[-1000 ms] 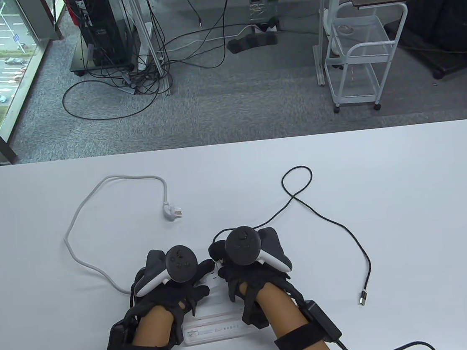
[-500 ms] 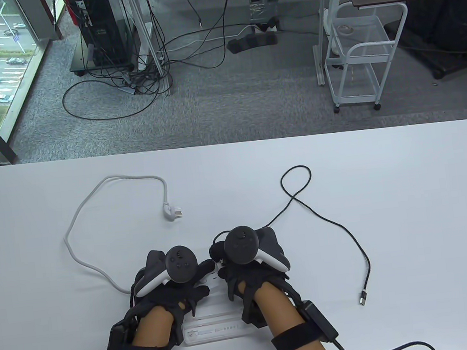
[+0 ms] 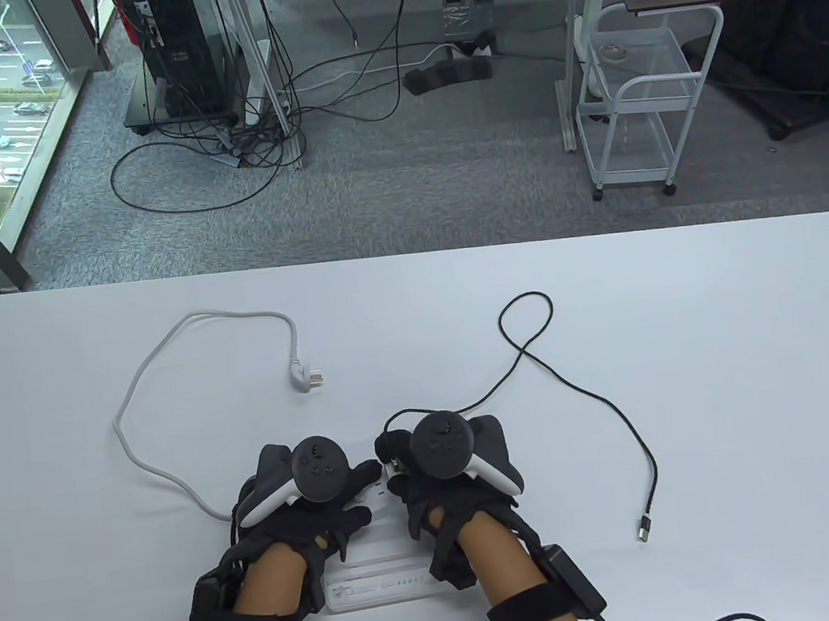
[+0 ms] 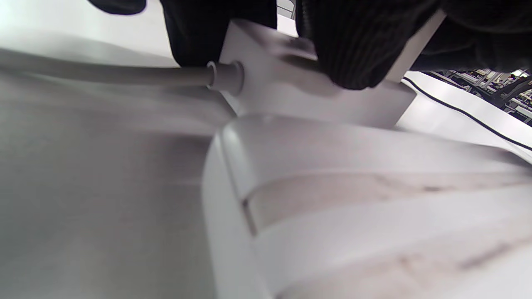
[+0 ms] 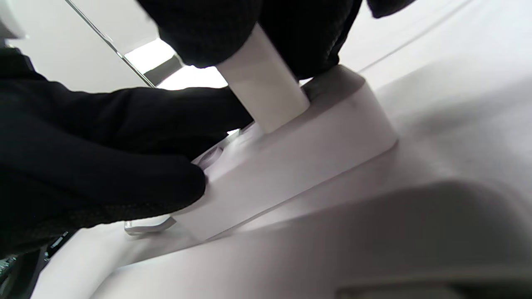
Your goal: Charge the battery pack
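A white power strip lies near the table's front edge, mostly under both hands. My left hand grips its cable end; the left wrist view shows my fingers on the strip. My right hand pinches a white charger adapter, which stands tilted on the strip's top. A black cable runs from that hand to a loose USB plug. The white battery pack lies between my wrists, untouched.
The strip's white cord loops to the far left and ends in an unplugged wall plug. The black cable forms a loop at mid-table. The table's far edge runs across the middle of the table view.
My right hand has shifted slightly to the right and toward me with the adapter. The left hand, the strip and the battery pack have not moved.
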Demonstrator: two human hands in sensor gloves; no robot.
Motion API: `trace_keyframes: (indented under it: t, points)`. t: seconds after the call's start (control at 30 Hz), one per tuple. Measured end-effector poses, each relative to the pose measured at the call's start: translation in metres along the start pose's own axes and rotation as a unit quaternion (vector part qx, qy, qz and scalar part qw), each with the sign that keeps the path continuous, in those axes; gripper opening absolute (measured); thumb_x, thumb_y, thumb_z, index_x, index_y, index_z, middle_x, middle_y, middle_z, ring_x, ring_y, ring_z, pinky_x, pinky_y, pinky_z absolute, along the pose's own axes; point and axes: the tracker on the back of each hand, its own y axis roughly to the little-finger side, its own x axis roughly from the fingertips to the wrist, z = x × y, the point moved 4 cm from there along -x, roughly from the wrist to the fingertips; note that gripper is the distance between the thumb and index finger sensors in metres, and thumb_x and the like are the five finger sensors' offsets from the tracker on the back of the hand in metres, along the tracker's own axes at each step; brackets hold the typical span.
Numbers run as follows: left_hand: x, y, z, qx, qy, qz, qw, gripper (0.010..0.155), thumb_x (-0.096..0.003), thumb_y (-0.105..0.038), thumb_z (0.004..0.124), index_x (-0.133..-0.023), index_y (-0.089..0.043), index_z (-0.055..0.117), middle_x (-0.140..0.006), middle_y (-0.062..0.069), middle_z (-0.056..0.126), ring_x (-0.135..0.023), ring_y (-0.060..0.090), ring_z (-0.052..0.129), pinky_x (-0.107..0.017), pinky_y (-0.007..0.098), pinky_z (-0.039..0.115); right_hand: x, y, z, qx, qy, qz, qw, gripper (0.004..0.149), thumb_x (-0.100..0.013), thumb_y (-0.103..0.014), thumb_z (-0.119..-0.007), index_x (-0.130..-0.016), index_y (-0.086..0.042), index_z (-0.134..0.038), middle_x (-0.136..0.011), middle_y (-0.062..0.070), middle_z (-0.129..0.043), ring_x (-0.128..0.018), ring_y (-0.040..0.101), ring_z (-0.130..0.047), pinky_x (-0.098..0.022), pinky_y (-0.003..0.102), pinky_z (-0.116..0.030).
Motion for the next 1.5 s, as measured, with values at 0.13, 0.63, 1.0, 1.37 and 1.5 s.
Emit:
trace_keyframes:
  t: [0.13, 0.63, 1.0, 1.37, 1.5]
  points:
    - [0.001, -0.001, 0.000, -0.006, 0.003, 0.011, 1.000, 0.075, -0.0461, -0.048, 0.083, -0.113, -0.035, 0.053, -0.114, 0.010, 0.064, -0.096, 0.036, 0.077, -0.071, 0.066, 0.055, 0.002, 0.004, -0.003, -0.022, -0.013, 0.021, 0.999, 0.071, -0.042, -0.024, -0.077, -0.103, -0.024, -0.040, -0.108, 0.014, -0.058, -0.097, 0.042, -0.073, -0.067, 0.071, -0.049]
    - [0.031, -0.025, -0.016, -0.019, 0.009, 0.002, 1.000, 0.077, -0.0481, -0.056, 0.082, -0.114, -0.028, 0.056, -0.115, 0.015, 0.062, -0.096, 0.039, 0.076, -0.070, 0.065, 0.056, 0.018, 0.008, 0.016, -0.016, -0.039, 0.004, 0.999, 0.072, -0.044, -0.030, -0.078, -0.106, -0.017, -0.043, -0.110, 0.024, -0.051, -0.096, 0.055, -0.065, -0.065, 0.075, -0.044]
    - [0.039, -0.063, 0.004, -0.077, 0.086, 0.014, 0.993, 0.077, -0.0434, -0.065, 0.087, -0.107, -0.024, 0.072, -0.105, 0.009, 0.080, -0.087, 0.031, 0.090, -0.068, 0.060, 0.065, 0.039, 0.015, 0.039, 0.031, -0.048, -0.041, 0.998, 0.065, -0.045, -0.030, -0.078, -0.104, -0.016, -0.053, -0.108, 0.025, -0.059, -0.094, 0.056, -0.069, -0.064, 0.076, -0.047]
    - [0.031, -0.100, 0.036, -0.231, 0.097, 0.002, 0.968, 0.086, -0.0420, -0.062, 0.092, -0.110, -0.019, 0.062, -0.105, 0.007, 0.075, -0.086, 0.027, 0.088, -0.068, 0.056, 0.069, 0.069, 0.050, 0.069, 0.037, -0.015, -0.072, 0.997, 0.063, -0.046, -0.029, -0.079, -0.103, -0.015, -0.057, -0.108, 0.026, -0.061, -0.093, 0.057, -0.068, -0.064, 0.077, -0.046]
    - [0.027, -0.112, 0.050, -0.326, 0.094, -0.013, 0.941, 0.093, -0.0395, -0.064, 0.092, -0.111, -0.016, 0.056, -0.104, 0.009, 0.074, -0.084, 0.027, 0.089, -0.067, 0.052, 0.073, 0.077, 0.061, 0.078, 0.048, -0.005, -0.081, 0.996, 0.063, -0.046, -0.029, -0.079, -0.103, -0.015, -0.057, -0.108, 0.026, -0.061, -0.093, 0.057, -0.068, -0.064, 0.077, -0.046]
